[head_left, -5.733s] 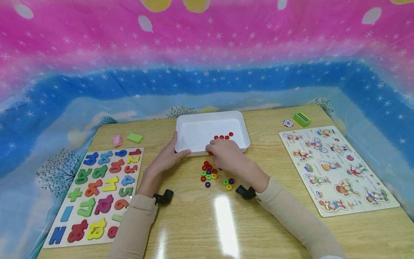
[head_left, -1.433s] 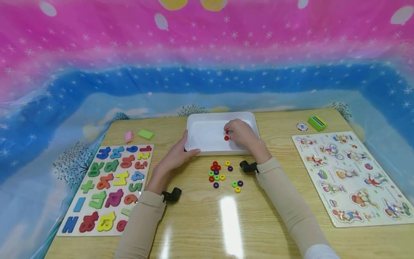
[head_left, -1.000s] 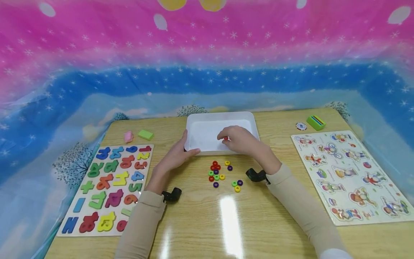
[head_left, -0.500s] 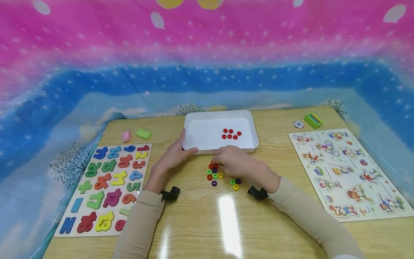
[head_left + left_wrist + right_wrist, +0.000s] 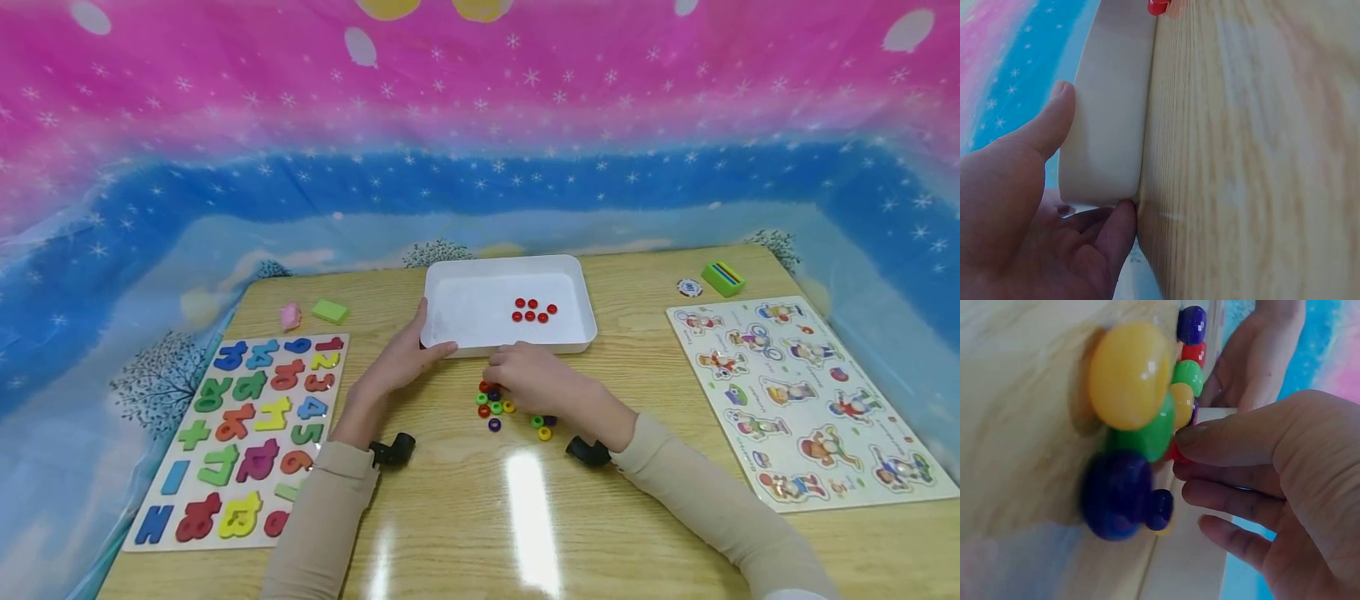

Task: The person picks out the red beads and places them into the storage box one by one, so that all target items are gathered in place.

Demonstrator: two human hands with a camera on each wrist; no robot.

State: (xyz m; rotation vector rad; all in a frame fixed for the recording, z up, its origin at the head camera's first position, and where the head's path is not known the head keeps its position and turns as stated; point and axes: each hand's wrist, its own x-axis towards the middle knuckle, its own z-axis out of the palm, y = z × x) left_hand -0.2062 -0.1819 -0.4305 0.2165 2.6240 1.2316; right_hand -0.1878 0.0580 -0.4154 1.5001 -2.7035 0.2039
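I see the white tray (image 5: 468,307) lying flat, six red beads (image 5: 543,317) in its right half; red, green, yellow and purple beads (image 5: 497,408) cluster just outside.

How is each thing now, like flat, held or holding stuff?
White tray: upright on the table, held, six red beads inside.
Loose beads: lying in mixed colours on the table.
Left hand: holding the tray's near left corner.
Right hand: seems to pinch a red bead.
Number board: flat, partly covered by the left sleeve.
Picture board: flat, uncovered.
Round chip: lying flat.
Striped block: not held.
Pink toy: not held.
Plain green block: lying flat.
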